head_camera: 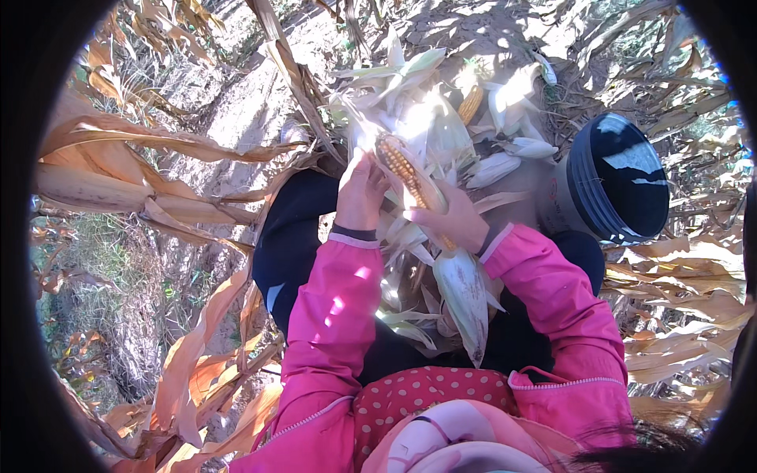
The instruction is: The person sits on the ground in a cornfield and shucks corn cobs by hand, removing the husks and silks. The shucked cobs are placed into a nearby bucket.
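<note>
An ear of corn (405, 171) with yellow kernels showing lies between my two hands, pointing up and left, its husk partly pulled back. My right hand (454, 217) is closed around the lower part of this ear. At its upper left end, my left hand (362, 188) has its fingers closed on pale husk (362, 127). A large husk leaf (464, 295) hangs below my right hand, towards my lap. Another bare yellow ear (470, 105) lies on the husk pile beyond my hands.
A bucket with a dark ribbed rim (582, 177) lies tilted at the right, beside my knee. Loose pale husks (494, 168) cover the ground ahead. Dry corn stalks (94, 189) and leaves reach in from the left; more dry leaves (680, 284) lie at the right.
</note>
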A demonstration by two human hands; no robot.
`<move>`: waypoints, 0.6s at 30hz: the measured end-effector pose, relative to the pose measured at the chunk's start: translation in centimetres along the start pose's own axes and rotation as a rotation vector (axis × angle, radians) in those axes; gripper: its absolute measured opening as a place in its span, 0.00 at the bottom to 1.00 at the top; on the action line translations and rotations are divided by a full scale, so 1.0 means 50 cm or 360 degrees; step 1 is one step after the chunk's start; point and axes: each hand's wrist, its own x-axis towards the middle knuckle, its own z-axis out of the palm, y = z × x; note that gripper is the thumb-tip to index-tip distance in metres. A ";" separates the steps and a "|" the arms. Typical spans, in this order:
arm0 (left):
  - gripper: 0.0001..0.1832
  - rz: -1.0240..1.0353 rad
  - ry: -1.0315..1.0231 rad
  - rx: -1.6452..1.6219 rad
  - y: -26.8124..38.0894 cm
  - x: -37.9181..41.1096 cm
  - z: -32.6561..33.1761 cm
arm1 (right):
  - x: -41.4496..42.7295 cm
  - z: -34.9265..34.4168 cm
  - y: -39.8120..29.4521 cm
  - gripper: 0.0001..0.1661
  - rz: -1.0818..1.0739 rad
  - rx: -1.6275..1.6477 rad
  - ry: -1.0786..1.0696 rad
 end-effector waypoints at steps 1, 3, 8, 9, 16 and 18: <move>0.27 0.0000 0.0128 -0.0064 0.002 0.006 0.000 | -0.003 0.006 -0.005 0.40 -0.0057 -0.0052 -0.0064; 0.19 -0.0089 -0.0062 -0.0403 0.026 -0.009 0.025 | 0.002 0.016 0.012 0.41 -0.0261 -0.0260 -0.0118; 0.18 -0.0115 -0.0324 -0.0548 0.023 -0.009 -0.007 | 0.004 0.005 -0.003 0.41 -0.0253 -0.0173 -0.0296; 0.18 -0.0115 -0.0295 -0.0647 0.019 -0.009 -0.009 | 0.000 0.000 -0.013 0.40 -0.0258 -0.0162 -0.0310; 0.13 -0.0475 -0.0093 -0.1109 -0.022 0.000 -0.036 | 0.004 -0.004 0.001 0.38 -0.0300 0.0475 -0.0424; 0.11 -0.0455 -0.0077 -0.1232 -0.031 -0.004 -0.033 | 0.011 0.005 0.007 0.37 -0.0139 0.0911 -0.0354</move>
